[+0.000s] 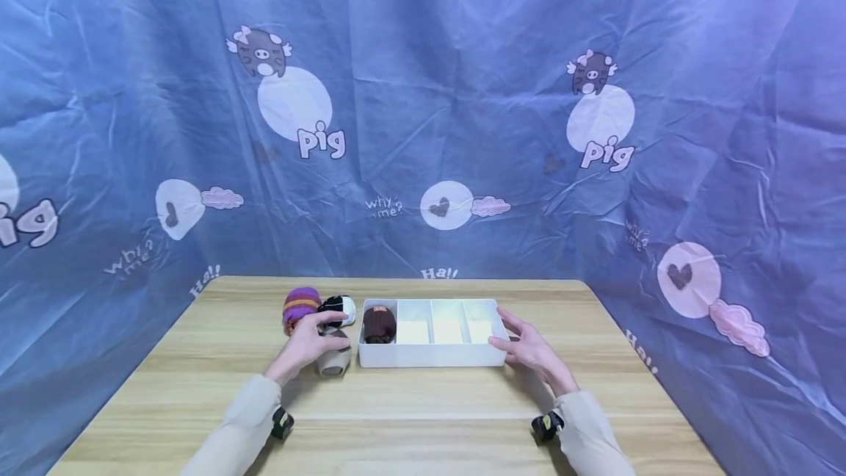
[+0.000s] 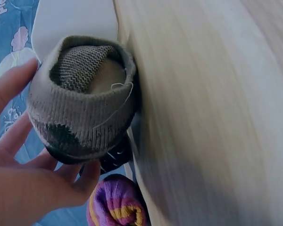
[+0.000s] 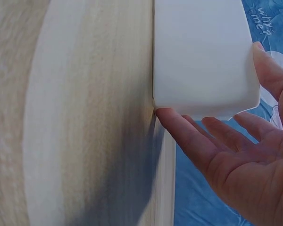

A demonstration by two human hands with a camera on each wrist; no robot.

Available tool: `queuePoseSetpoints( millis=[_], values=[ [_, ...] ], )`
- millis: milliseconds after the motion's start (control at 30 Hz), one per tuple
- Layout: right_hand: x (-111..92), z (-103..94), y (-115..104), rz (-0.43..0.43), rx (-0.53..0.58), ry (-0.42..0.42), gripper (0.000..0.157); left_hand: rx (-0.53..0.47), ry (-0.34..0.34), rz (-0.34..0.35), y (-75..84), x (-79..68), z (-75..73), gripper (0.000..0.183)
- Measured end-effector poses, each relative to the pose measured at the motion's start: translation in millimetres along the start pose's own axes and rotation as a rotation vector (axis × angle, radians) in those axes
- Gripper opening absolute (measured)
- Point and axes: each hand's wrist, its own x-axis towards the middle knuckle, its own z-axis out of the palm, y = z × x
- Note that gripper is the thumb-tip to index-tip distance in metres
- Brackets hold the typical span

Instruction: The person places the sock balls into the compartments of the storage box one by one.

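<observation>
Left grip (image 1: 306, 340) clasping rolled beige-grey knit sock (image 2: 87, 110), best gently; right grip (image 1: 532, 351), fingers apart, steadying white compartmented plastic box (image 1: 432, 356).

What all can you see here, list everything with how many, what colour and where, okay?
Table: one, light wood, lower part of the head view
Backdrop cloth: count unclear, blue with pig prints, behind and beside the table
Divided box: one, white, on the table
Brown rolled sock: one, dark brown, the box's leftmost compartment
Striped rolled sock: one, purple and orange, left of the box
Black-and-white rolled sock: one, between striped sock and box
Grey rolled sock: one, grey-beige with dark patch, left of the box
Wrist devices: two, black, one per wrist
Sleeves: two, pale, on the forearms
Left hand: one, bare, gripping the grey sock
Right hand: one, bare, holding the box's right end
</observation>
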Motion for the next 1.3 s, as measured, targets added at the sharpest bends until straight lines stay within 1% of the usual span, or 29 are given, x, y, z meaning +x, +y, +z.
queuePoseSetpoints(
  millis=[167, 333, 433, 633, 733, 867, 1000, 1100, 1167, 1300],
  values=[
    [-0.2, -0.6, -0.1, 0.005, 0.007, -0.007, 0.084, 0.018, -0.075, -0.02, -0.3, -1.5, -0.7, 0.06],
    [-0.3, -1.3, 0.3, -0.005, 0.01, -0.007, 0.083, 0.055, -0.116, -0.05, -0.3, -3.8, -0.6, 0.064],
    [-0.2, -1.9, 1.0, -0.006, 0.026, -0.009, 0.083, 0.068, -0.147, -0.047, -0.5, -4.3, -1.7, 0.064],
    [-0.1, -2.1, 2.5, -0.004, 0.031, -0.004, 0.085, 0.056, -0.197, -0.044, 0.5, -3.0, -4.3, 0.067],
    [-0.7, -2.7, 3.3, -0.004, 0.018, -0.003, 0.085, 0.055, -0.204, -0.048, -0.3, -1.9, -4.6, 0.068],
    [-1.4, -4.2, 3.4, -0.004, 0.017, -0.004, 0.085, 0.058, -0.205, -0.04, -3.3, -0.7, -4.1, 0.068],
    [-1.8, -4.9, 1.9, -0.009, 0.018, -0.005, 0.085, 0.059, -0.203, -0.016, -6.5, 1.6, -4.7, 0.068],
    [-1.3, -4.6, 1.0, -0.007, 0.02, 0.006, 0.084, 0.073, -0.188, -0.011, -8.4, 3.5, -5.9, 0.066],
    [-0.6, -4.0, 0.5, -0.008, 0.015, 0.001, 0.083, 0.096, -0.155, -0.019, -9.3, 3.7, -6.8, 0.065],
    [0.5, -1.2, 0.6, -0.006, 0.009, -0.004, 0.082, 0.125, -0.063, -0.037, -7.4, 2.6, -7.9, 0.065]
  ],
)
